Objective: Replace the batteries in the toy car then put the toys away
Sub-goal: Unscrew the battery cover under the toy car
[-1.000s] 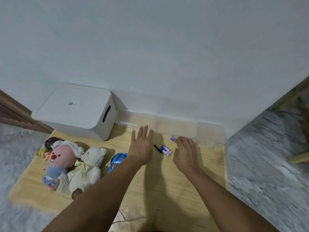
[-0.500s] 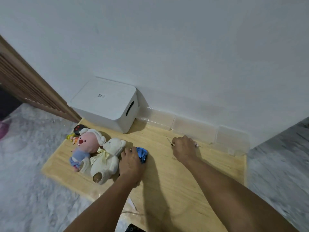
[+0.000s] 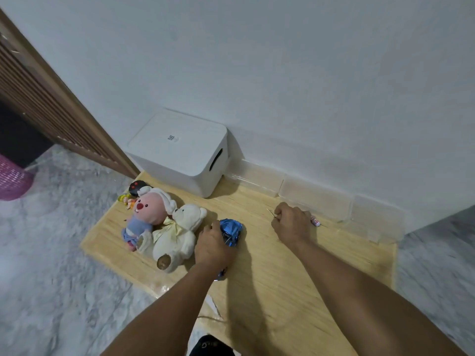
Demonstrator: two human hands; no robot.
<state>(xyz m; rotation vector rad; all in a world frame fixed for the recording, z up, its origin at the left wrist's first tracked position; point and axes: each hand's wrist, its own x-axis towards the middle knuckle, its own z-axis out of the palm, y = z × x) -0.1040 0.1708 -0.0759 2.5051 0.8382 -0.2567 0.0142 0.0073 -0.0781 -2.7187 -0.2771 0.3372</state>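
the toy car (image 3: 231, 231), shiny metallic blue, sits on the wooden mat (image 3: 295, 278) just right of the white teddy bear (image 3: 177, 235). the left hand (image 3: 212, 246) is curled over its near end, fingers wrapped around the body. the right hand (image 3: 291, 224) is closed in a fist farther right, pinching a thin tool (image 3: 271, 213) that pokes out on its left side; i cannot tell exactly what it is. batteries (image 3: 315, 221) lie just right of that fist, near the clear bins (image 3: 308, 199) along the wall. the car looks small, light and rigid, with a glossy shell likely to slip, so gripping it across the sides seems best, underside turned up for the battery cover. the white lidded box (image 3: 180, 152) stands far left.
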